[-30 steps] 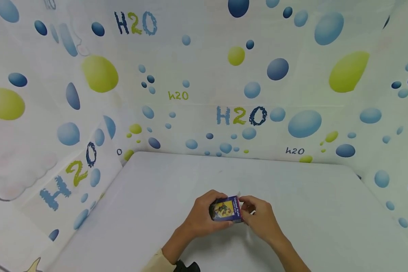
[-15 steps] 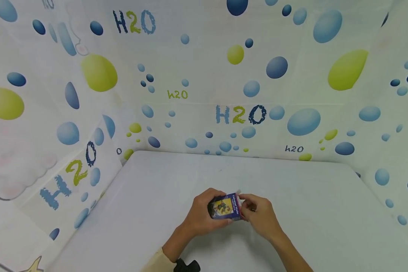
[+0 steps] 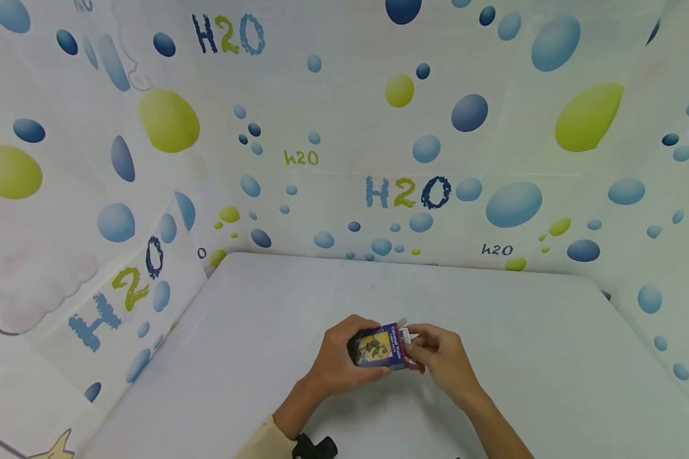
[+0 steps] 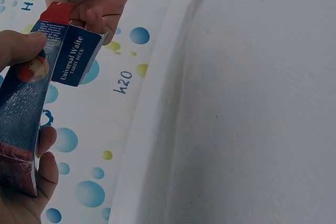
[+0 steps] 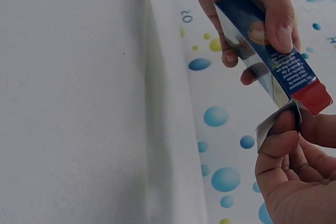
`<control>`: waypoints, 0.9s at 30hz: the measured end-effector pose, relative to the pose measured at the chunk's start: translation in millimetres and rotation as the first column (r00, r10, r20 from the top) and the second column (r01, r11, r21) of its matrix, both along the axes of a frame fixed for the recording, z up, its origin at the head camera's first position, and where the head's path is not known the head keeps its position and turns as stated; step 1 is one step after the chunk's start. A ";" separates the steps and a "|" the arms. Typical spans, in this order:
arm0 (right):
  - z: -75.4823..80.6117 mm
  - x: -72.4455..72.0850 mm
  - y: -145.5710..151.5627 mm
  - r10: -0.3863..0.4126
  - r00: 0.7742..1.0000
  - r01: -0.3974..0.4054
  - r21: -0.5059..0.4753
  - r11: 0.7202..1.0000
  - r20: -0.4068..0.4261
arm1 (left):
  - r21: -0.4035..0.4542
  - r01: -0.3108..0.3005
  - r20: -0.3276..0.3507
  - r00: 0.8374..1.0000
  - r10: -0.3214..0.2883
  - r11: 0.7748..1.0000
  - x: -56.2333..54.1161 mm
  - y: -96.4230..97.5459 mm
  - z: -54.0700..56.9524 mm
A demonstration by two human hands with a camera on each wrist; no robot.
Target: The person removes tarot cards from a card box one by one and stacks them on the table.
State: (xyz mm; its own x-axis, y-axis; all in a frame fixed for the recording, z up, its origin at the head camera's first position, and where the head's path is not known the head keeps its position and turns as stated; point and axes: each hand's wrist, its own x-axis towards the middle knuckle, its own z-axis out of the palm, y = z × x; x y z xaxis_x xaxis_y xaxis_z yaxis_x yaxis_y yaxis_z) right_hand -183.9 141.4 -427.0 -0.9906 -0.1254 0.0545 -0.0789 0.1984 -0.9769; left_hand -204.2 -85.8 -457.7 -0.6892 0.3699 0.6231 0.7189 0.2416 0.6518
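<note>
My left hand (image 3: 335, 363) grips a dark blue tarot deck box (image 3: 374, 347) with a yellow picture on its face, thumb on one narrow side and fingers on the other. At its right end, the lid flap (image 4: 79, 56) printed "Universal Waite Tarot Deck" stands folded outward. My right hand (image 3: 448, 363) pinches this flap between thumb and curled fingers. A red side tab (image 4: 55, 12) sticks out beside the flap. In the right wrist view, the left thumb (image 5: 281, 30) presses on the narrow side of the box. What lies inside the box is hidden.
Beneath both hands lies a white table (image 3: 275, 299). Behind it rises a wall covering (image 3: 344, 127) printed with blue and green drops and "H2O" lettering. A black device (image 3: 314, 446) shows at the left wrist, by a beige sleeve (image 3: 266, 440).
The end of the box has come open: its flap now swings outward with the right fingers. Both hands stay close together, with the box shifted slightly left.
</note>
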 end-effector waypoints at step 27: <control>-11.5 -8.8 8.0 0.073 0.992 -0.055 -0.165 0.985 0.105 | 0.030 -0.006 0.044 0.999 0.004 1.000 -0.4 -2.1 -1.9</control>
